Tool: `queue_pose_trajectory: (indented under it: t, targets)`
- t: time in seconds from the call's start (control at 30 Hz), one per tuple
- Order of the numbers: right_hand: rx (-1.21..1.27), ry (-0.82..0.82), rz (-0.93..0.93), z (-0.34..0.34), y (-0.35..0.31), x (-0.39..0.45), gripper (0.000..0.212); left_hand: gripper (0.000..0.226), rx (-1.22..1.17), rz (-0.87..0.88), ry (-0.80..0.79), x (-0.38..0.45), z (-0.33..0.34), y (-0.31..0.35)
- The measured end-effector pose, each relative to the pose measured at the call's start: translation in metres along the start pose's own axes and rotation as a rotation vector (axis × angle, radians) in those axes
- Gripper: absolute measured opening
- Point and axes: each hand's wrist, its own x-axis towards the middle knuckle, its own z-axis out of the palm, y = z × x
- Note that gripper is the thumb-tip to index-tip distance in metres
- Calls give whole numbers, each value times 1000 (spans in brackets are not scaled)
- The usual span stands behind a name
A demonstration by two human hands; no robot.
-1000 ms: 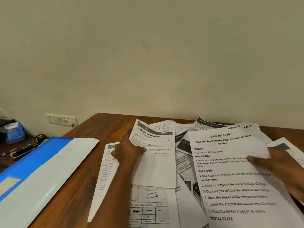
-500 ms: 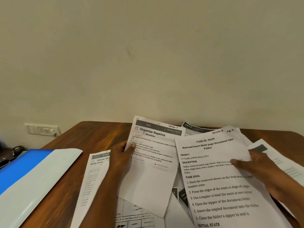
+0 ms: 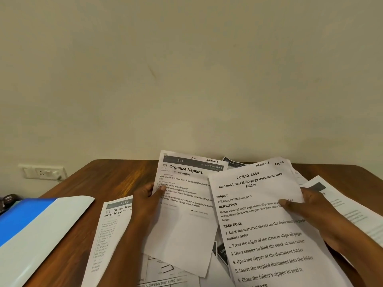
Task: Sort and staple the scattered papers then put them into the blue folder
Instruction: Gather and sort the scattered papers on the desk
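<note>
My left hand (image 3: 148, 200) grips the left edge of a sheet headed "Organize Napkins" (image 3: 186, 204), lifted off the pile. My right hand (image 3: 306, 208) pinches the right edge of the "Task ID: 3649" sheet (image 3: 261, 224), which overlaps the first sheet's right side. More printed papers lie scattered on the wooden table (image 3: 107, 179): a "Shoe Rack" sheet (image 3: 107, 230) to the left, a sheet with a diagram (image 3: 163, 268) below, and others (image 3: 348, 208) at the right. The blue folder (image 3: 27, 228) lies at the left edge, with a pale flap. No stapler is in view.
A cream wall rises just behind the table. A white wall socket (image 3: 42, 172) sits low on the wall at the left. A dark object (image 3: 9, 200) peeks out beyond the folder's far end.
My left hand has lifted the "Organize Napkins" sheet off the pile and raised it toward me. The view has shifted, so the folder and socket sit further left.
</note>
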Motion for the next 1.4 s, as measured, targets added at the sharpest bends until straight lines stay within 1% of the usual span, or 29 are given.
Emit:
queue_pose_trajectory:
  t: [0.03,0.1,0.2,0.27,0.33,0.37,0.57,0.83,1.0,1.07,1.1,1.13,1.17,1.2,1.23,1.27,1.3,1.37,1.4]
  targets:
    - [27,-7,-19,1,2,1,104,14,-10,1,-2,-1,2,1]
    - [52,-5,-50,3,4,4,98,15,-8,10,-19,-5,8,4]
    - [85,-14,-48,11,6,5,72,14,0,13,-65,-12,19,11]
    - [100,-18,-41,14,10,7,60,11,27,30,-91,-20,29,17]
    - [126,1,-32,18,12,8,38,11,35,34,-122,-27,39,19]
    - [131,9,-27,21,13,9,32,11,37,31,-134,-30,43,20]
    - [133,-1,-34,26,14,7,24,17,18,19,-163,-37,61,22]
    - [154,5,-41,16,12,10,23,15,53,24,-164,-41,67,23]
    - [148,-2,-32,11,9,10,23,14,115,32,-152,-38,61,24]
    - [152,-14,-24,5,6,9,26,13,158,19,-120,-35,52,30]
    - [166,-18,-27,0,5,10,32,12,200,12,-100,-31,44,33]
    - [175,-30,-36,-6,4,10,47,11,242,-1,-71,-29,34,37]
    - [158,-29,-36,-11,4,10,68,11,309,-6,-35,-24,22,38]
    - [144,-26,-34,-17,5,11,84,13,400,-2,-6,-18,9,40]
    - [145,-11,-24,-22,5,11,89,14,489,-15,16,-13,-6,40]
    - [155,3,-13,-28,4,11,89,17,528,-48,54,-11,-18,42]
    - [179,11,-6,-32,4,9,93,22,532,-80,101,-9,-28,43]
    - [186,28,4,-41,3,7,114,25,518,-110,167,-10,-44,46]
    - [205,29,1,-44,3,7,114,26,513,-123,209,-11,-50,48]
